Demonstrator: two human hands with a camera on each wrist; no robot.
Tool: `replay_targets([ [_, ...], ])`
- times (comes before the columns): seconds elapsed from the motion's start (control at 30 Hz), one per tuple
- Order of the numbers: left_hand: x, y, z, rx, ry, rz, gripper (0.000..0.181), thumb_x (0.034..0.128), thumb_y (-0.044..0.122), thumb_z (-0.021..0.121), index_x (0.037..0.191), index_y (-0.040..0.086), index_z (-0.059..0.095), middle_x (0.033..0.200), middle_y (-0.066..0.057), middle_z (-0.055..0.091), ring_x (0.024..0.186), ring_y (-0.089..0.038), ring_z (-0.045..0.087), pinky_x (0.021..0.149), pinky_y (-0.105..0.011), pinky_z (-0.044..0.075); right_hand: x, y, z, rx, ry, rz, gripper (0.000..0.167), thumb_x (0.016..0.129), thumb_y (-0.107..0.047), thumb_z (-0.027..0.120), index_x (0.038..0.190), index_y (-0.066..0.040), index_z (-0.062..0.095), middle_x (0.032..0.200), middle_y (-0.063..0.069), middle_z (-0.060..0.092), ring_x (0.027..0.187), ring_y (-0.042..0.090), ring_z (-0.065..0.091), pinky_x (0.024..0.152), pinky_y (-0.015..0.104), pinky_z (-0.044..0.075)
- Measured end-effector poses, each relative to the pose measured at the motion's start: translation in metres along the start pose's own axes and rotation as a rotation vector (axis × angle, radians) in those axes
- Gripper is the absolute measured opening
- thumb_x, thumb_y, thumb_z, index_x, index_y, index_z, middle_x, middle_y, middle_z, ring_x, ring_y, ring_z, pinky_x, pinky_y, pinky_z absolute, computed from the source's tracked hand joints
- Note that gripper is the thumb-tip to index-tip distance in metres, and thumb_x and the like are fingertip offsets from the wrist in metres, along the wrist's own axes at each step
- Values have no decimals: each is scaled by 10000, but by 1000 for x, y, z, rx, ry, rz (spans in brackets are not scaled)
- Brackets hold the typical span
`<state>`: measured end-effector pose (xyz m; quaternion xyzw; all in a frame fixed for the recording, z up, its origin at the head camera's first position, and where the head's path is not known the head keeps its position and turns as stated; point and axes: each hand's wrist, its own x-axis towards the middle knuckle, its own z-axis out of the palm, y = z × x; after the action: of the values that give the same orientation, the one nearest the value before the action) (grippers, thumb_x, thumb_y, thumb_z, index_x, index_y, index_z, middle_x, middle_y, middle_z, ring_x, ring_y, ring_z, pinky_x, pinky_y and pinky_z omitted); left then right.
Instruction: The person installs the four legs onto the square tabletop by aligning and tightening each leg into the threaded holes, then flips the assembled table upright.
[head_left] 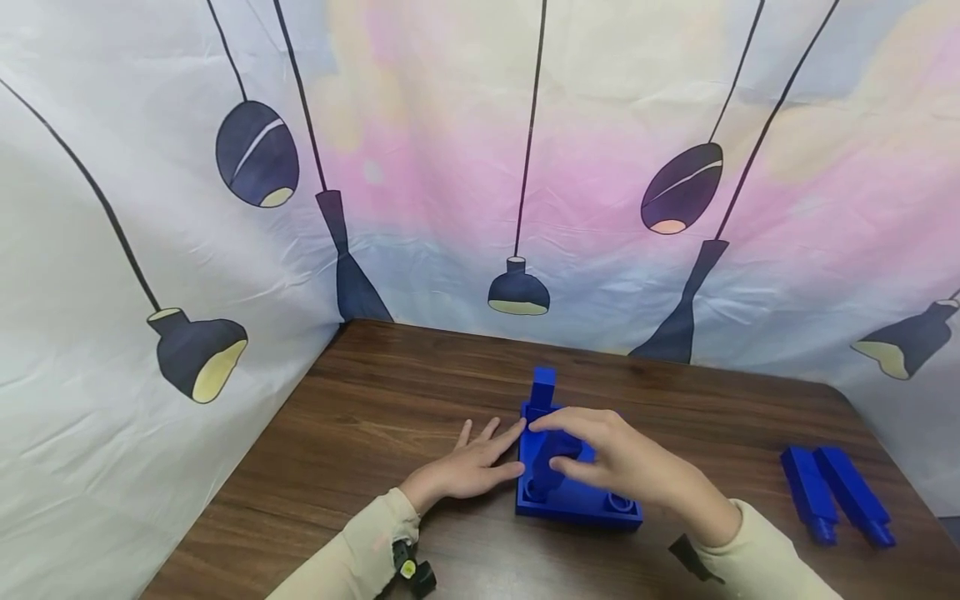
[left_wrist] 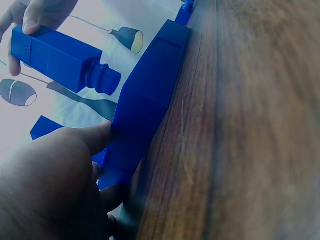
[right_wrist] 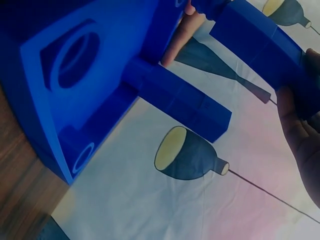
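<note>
A blue tray-like base (head_left: 585, 515) with round sockets lies on the table. One square blue leg (head_left: 542, 388) stands upright in its far left corner. My right hand (head_left: 630, 458) grips another blue leg (left_wrist: 57, 57) between thumb and fingers over the base's left part. This leg's threaded end points down toward the near left socket; in the left wrist view it looks apart from the base. My left hand (head_left: 472, 471) lies beside the base, fingers spread and straight, thumb and index finger touching its left side wall (left_wrist: 142, 100).
Two more blue legs, one (head_left: 810, 493) beside the other (head_left: 853, 495), lie on the right of the wooden table (head_left: 360, 400), threaded ends toward me. A near right socket (head_left: 619, 502) shows in the base. A cloth printed with lamps (head_left: 450, 167) hangs behind.
</note>
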<state>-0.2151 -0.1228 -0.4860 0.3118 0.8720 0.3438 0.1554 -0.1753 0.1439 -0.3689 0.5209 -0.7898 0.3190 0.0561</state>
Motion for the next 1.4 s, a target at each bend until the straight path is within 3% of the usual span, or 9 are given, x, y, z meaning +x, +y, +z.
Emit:
replay_targets([
  [0.43,0,0,-1,11,2,5,787,1086,616,436,1714,233,158,1725,-32,265,1624,-342,18,1215,-622,-192,3,4,12,-46,-56,32,483,935,-11,795,1388,-69,638,1325,87,704,1153,271,710,908,344,598],
  [0.8,-1,8,-4,54,-9,-32,744,1107,559,436,1713,213,178,1729,-29,266,1626,-333,61,1235,-634,-132,1,8,18,-63,-44,30,337,917,-67,838,1178,-147,642,1234,-30,660,1128,126,655,903,303,583],
  [1.0,3,0,1,28,9,-24,774,1090,592,449,1710,210,186,1729,-13,246,1626,-305,26,1228,-589,-188,0,10,18,-41,-31,23,287,911,-68,843,1093,-153,638,1173,-63,663,1071,102,659,865,294,586],
  [1.17,2,-3,2,7,17,8,789,1082,623,436,1711,222,180,1730,-29,247,1624,-339,26,1217,-618,-189,-2,9,15,-36,-62,78,292,940,-46,798,1172,-168,670,1234,-53,665,1124,114,653,902,327,583],
  [1.3,1,-3,1,2,25,35,781,1087,632,409,1712,223,182,1731,-47,255,1619,-383,42,1204,-671,-166,-4,7,11,-28,-92,109,430,926,35,730,1285,-190,660,1323,-25,651,1193,144,633,922,347,567],
  [1.4,0,-2,0,4,24,29,791,1084,637,411,1712,219,176,1732,-35,246,1621,-361,30,1208,-644,-186,-5,6,9,-15,-100,108,507,903,81,692,1329,-190,646,1362,-7,640,1209,159,621,887,338,554],
])
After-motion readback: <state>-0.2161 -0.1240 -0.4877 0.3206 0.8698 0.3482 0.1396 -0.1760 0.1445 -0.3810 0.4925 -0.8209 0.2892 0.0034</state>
